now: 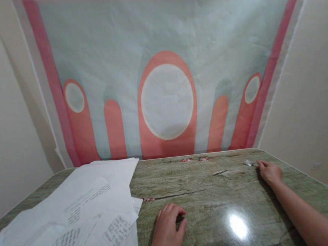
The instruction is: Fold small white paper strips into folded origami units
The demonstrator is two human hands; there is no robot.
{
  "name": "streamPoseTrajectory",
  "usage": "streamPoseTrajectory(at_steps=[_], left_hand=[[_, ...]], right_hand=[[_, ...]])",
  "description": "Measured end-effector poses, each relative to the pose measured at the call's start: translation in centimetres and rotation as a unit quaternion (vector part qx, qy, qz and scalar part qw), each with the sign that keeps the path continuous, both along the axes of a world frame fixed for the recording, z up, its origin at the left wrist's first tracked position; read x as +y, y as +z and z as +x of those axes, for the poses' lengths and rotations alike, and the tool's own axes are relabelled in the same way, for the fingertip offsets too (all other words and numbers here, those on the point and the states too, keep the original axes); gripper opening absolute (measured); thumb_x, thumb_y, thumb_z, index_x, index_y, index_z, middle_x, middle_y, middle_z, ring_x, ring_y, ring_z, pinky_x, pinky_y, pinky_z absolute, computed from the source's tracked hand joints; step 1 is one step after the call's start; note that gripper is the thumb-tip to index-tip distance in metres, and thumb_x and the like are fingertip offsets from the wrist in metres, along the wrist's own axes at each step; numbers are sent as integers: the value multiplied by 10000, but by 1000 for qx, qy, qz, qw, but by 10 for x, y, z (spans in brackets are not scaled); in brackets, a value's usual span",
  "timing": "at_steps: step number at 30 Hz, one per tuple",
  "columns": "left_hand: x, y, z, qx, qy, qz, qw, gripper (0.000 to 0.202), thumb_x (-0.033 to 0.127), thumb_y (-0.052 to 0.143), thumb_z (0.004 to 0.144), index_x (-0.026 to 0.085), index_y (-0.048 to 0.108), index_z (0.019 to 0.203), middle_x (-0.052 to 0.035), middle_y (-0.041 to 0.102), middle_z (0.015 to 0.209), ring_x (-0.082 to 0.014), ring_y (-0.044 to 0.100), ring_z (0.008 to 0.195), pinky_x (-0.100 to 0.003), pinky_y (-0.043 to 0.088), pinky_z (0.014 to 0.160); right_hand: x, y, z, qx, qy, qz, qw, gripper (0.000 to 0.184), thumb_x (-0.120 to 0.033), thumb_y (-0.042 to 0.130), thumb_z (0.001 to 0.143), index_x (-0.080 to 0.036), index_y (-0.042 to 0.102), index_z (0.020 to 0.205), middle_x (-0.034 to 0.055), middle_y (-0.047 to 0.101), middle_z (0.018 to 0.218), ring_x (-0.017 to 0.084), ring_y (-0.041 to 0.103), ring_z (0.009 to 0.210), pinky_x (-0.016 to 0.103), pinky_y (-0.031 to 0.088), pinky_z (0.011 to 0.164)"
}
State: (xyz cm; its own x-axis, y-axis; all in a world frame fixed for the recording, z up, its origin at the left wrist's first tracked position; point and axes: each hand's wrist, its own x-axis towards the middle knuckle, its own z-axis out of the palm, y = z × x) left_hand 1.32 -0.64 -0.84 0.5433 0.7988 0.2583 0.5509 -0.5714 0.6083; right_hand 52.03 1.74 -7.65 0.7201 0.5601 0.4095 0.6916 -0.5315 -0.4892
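My left hand (pixel 168 231) rests on the glossy green table (pixel 211 190) near the front edge, fingers curled under loosely, with nothing visible in it. It lies just right of a spread of white paper sheets (pixel 82 217), some with handwriting. My right hand (pixel 270 172) reaches out to the far right of the table, fingers bent toward a small pale object (pixel 248 163) that its fingertips touch or nearly touch. I cannot tell what that small thing is.
A large cloth (pixel 162 69) with pale blue ground and pink arch shapes hangs on the wall behind the table. Plain cream walls stand left and right. The table's right edge runs close past my right forearm. Flower print marks the tabletop's front edge.
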Motion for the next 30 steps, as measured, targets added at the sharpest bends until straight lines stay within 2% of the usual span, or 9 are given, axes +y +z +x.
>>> streamPoseTrajectory(at_steps=[4, 7, 11, 13, 15, 19, 22, 26, 30], left_hand=[[-1, -1, 0, 13, 3, 11, 1000, 127, 148, 522, 767, 200, 577, 868, -30, 587, 904, -194, 510, 895, -313, 366, 817], [-4, 1, 1, 43, 3, 18, 999, 148, 157, 546, 764, 202, 577, 902, -28, 579, 934, -193, 500, 926, -308, 375, 828], [-8, 7, -1, 96, -26, 42, 994, 175, 198, 552, 796, 203, 564, 971, -32, 568, 990, -190, 492, 973, -293, 394, 861], [-11, 13, -6, 141, -39, 53, 988, 171, 214, 548, 808, 199, 560, 977, -39, 565, 1006, -195, 502, 976, -299, 409, 864], [-17, 21, -14, 181, -46, 55, 981, 192, 225, 551, 808, 194, 552, 997, -51, 563, 1031, -206, 512, 987, -313, 418, 875], [-32, 39, -44, 221, -42, 48, 973, 279, 223, 545, 805, 181, 523, 1080, -81, 542, 1135, -228, 503, 1059, -335, 402, 935], [-38, 44, -75, 248, 25, 43, 968, 313, 177, 518, 808, 165, 517, 1121, -99, 529, 1197, -238, 484, 1116, -354, 377, 977], [-35, 36, -116, 316, 164, 49, 933, 391, 121, 481, 808, 130, 489, 1199, -141, 473, 1311, -277, 417, 1223, -416, 308, 1040], [-30, 25, -139, 349, 231, 74, 905, 408, 198, 510, 820, 116, 487, 1219, -169, 457, 1328, -292, 425, 1224, -428, 324, 1024]], right_hand=[[-4, 14, -26, 18, 20, -25, 999, 282, -324, 525, 889, -148, 554, 1107, 68, 586, 1099, 195, 589, 928, 393, 493, 788], [-4, 21, -67, 19, 150, -42, 988, 352, -331, 444, 877, -87, 658, 1014, 133, 672, 929, 284, 608, 889, 397, 480, 769], [-19, 25, -152, 29, 362, -59, 930, 313, -361, 478, 814, -184, 702, 944, 77, 687, 975, 256, 619, 904, 339, 485, 808], [-38, 29, -198, 31, 471, -75, 878, 330, -383, 446, 849, -203, 690, 980, 78, 675, 984, 238, 620, 900, 331, 493, 796], [-59, 37, -239, 34, 539, -91, 837, 334, -377, 412, 886, -213, 670, 1020, 79, 662, 986, 212, 624, 888, 314, 493, 801], [-88, 47, -288, 13, 582, -90, 808, 281, -335, 426, 897, -241, 649, 1041, 71, 644, 998, 191, 614, 905, 290, 493, 814], [-94, 44, -301, -14, 595, -72, 800, 253, -302, 447, 891, -242, 647, 1033, 80, 630, 1011, 202, 600, 929, 316, 487, 834], [-91, 34, -304, -26, 587, -22, 809, 258, -302, 456, 886, -231, 646, 1047, 102, 618, 1022, 224, 596, 934, 357, 497, 823], [-91, 32, -303, -17, 586, -14, 810, 252, -304, 458, 887, -242, 648, 1041, 101, 621, 1018, 230, 598, 937, 367, 504, 822]])
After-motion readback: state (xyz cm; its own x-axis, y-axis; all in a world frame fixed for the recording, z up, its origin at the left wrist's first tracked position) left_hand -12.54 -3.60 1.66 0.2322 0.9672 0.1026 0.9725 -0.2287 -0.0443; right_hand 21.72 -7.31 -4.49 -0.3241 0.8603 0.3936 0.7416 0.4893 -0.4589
